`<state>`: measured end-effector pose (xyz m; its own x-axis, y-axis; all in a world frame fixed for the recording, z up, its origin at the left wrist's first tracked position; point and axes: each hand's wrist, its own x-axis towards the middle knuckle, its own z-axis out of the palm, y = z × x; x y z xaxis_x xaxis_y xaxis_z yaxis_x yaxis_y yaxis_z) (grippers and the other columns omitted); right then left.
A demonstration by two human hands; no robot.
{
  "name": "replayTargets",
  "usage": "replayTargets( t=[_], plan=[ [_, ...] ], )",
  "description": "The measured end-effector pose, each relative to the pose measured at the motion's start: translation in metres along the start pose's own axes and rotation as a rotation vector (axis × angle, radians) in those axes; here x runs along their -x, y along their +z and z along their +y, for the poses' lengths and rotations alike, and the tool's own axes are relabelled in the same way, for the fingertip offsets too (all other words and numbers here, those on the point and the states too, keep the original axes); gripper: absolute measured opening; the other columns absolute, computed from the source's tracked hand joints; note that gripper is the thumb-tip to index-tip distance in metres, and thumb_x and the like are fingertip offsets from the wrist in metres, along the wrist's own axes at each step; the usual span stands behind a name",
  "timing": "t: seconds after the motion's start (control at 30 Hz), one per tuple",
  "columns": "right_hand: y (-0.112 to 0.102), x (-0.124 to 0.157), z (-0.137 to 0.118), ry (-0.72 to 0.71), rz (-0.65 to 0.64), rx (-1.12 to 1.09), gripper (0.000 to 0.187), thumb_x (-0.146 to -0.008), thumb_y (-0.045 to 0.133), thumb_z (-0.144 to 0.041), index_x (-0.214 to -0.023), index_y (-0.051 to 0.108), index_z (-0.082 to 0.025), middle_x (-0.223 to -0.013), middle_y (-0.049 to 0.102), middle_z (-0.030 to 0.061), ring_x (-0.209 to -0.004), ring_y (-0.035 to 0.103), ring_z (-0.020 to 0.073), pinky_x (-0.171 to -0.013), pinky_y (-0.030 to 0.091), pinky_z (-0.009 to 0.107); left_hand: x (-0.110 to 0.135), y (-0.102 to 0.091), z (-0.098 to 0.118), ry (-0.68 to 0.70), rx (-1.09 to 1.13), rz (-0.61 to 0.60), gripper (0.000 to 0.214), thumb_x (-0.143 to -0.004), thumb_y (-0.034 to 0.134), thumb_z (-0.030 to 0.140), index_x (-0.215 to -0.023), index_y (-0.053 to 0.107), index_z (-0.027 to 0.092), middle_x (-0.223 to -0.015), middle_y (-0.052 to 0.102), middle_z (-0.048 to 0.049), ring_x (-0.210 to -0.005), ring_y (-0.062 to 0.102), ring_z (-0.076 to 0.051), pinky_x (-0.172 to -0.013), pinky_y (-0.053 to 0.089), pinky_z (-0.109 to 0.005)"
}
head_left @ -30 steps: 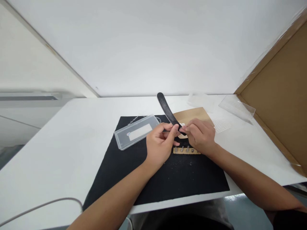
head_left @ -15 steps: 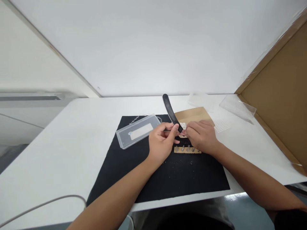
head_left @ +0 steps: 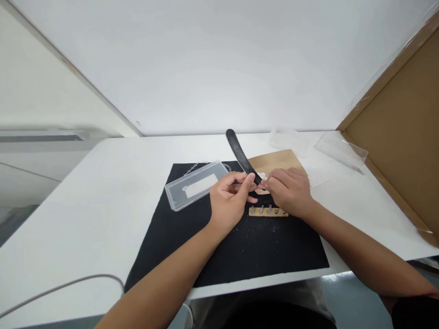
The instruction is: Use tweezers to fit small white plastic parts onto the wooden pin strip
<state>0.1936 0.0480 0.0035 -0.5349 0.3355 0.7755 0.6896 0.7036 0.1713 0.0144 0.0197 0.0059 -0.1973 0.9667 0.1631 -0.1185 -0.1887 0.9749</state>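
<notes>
My left hand (head_left: 229, 201) pinches the near end of a long, curved black strap (head_left: 240, 155) that rises up and away to the left over the black mat (head_left: 192, 242). My right hand (head_left: 290, 192) meets it at the same spot, fingertips closed together against the strap's end; whatever small thing they hold is hidden. Just below both hands a small wooden strip (head_left: 268, 212) with several metal studs standing in it lies on the mat.
A clear plastic box (head_left: 195, 185) lies on the mat's far left corner. Brown paper (head_left: 277, 161) sits behind my hands. Clear plastic pieces (head_left: 341, 151) and a white mesh sheet (head_left: 317, 176) lie at the right. A cardboard panel (head_left: 401, 132) leans at far right. A grey cable (head_left: 61, 288) crosses the near left.
The strap's free end swung right and then back to the left. Both hands stayed together at its near end.
</notes>
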Motion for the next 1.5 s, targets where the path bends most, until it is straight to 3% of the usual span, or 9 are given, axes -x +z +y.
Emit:
replayTargets(
  t=[0.27,0.5,0.63,0.8,0.93,1.0,1.07,1.2,1.5],
  plan=[
    [-0.004,0.005,0.004,-0.020,-0.001,-0.040,0.030,-0.097,0.071,-0.022,-0.075,0.051,-0.021,-0.074,0.066,-0.0034,-0.065,0.052,0.0111,-0.063,0.032,0.032,-0.009,-0.010,-0.008,0.192,-0.154,0.087,0.032,-0.090,0.076,0.046,-0.092,0.059,0.019,-0.077,0.061,0.0026,-0.064,0.070,-0.012,-0.050,0.062,-0.021],
    [-0.009,0.011,0.018,0.010,0.103,-0.120,0.037,-0.091,0.080,-0.024,-0.074,0.048,-0.022,-0.077,0.071,-0.0038,-0.063,0.058,0.0096,-0.060,0.037,0.029,-0.034,-0.033,-0.011,0.418,-0.692,0.218,0.014,-0.090,0.066,0.027,-0.086,0.054,0.021,-0.076,0.054,0.0027,-0.063,0.055,-0.011,-0.054,0.046,-0.023],
    [-0.010,0.015,0.024,-0.045,0.119,-0.140,0.040,-0.087,0.084,-0.022,-0.073,0.047,-0.022,-0.074,0.070,-0.0049,-0.062,0.058,0.0089,-0.060,0.037,0.029,-0.042,-0.036,-0.012,0.391,-0.919,0.216,0.015,-0.086,0.064,0.024,-0.079,0.050,0.022,-0.073,0.054,0.0018,-0.066,0.053,-0.015,-0.064,0.042,-0.031],
    [-0.013,0.016,0.024,-0.139,0.113,-0.140,0.036,-0.086,0.084,-0.020,-0.073,0.051,-0.021,-0.073,0.069,-0.0070,-0.061,0.057,0.0076,-0.059,0.037,0.028,-0.045,-0.040,-0.014,0.206,-0.981,0.272,0.022,-0.081,0.066,0.022,-0.094,0.049,0.023,-0.076,0.053,0.0032,-0.067,0.052,-0.017,-0.063,0.037,-0.032],
    [-0.016,0.012,0.021,-0.212,0.113,-0.135,0.031,-0.086,0.084,-0.018,-0.073,0.056,-0.021,-0.075,0.071,-0.0084,-0.062,0.057,0.0063,-0.057,0.035,0.028,-0.043,-0.040,-0.014,0.386,-0.953,0.327,0.029,-0.076,0.069,0.020,-0.093,0.046,0.023,-0.088,0.051,-0.0006,-0.077,0.052,-0.019,-0.066,0.039,-0.033],
    [-0.018,0.010,0.020,-0.235,0.114,-0.128,0.033,-0.086,0.084,-0.017,-0.070,0.055,-0.020,-0.076,0.071,-0.0086,-0.063,0.057,0.0058,-0.058,0.034,0.028,-0.039,-0.037,-0.011,0.581,-0.856,0.206,0.024,-0.079,0.067,0.018,-0.089,0.046,0.023,-0.086,0.050,-0.0007,-0.077,0.051,-0.018,-0.069,0.042,-0.033],
    [-0.019,0.009,0.020,-0.254,0.112,-0.121,0.033,-0.085,0.084,-0.016,-0.069,0.056,-0.020,-0.076,0.072,-0.0084,-0.064,0.058,0.0058,-0.059,0.035,0.028,-0.032,-0.032,-0.006,0.705,-0.730,-0.047,0.016,-0.085,0.065,0.018,-0.087,0.050,0.022,-0.082,0.051,0.0001,-0.074,0.051,-0.016,-0.068,0.044,-0.032],
    [-0.019,0.010,0.021,-0.285,0.109,-0.111,0.026,-0.087,0.082,-0.014,-0.072,0.061,-0.021,-0.079,0.073,-0.0073,-0.067,0.061,0.0070,-0.061,0.038,0.028,-0.017,-0.020,-0.001,0.643,-0.533,-0.449,0.002,-0.095,0.064,0.022,-0.095,0.064,0.020,-0.086,0.063,-0.0032,-0.072,0.055,-0.013,-0.060,0.044,-0.026],
    [-0.019,0.015,0.023,-0.313,0.098,-0.124,0.025,-0.088,0.079,-0.014,-0.071,0.063,-0.023,-0.084,0.076,-0.0081,-0.071,0.064,0.0082,-0.061,0.042,0.028,-0.011,-0.016,-0.012,0.391,-0.303,-0.482,0.012,-0.095,0.070,0.028,-0.101,0.075,0.019,-0.098,0.069,-0.0083,-0.069,0.060,-0.011,-0.045,0.043,-0.018]
  ],
)
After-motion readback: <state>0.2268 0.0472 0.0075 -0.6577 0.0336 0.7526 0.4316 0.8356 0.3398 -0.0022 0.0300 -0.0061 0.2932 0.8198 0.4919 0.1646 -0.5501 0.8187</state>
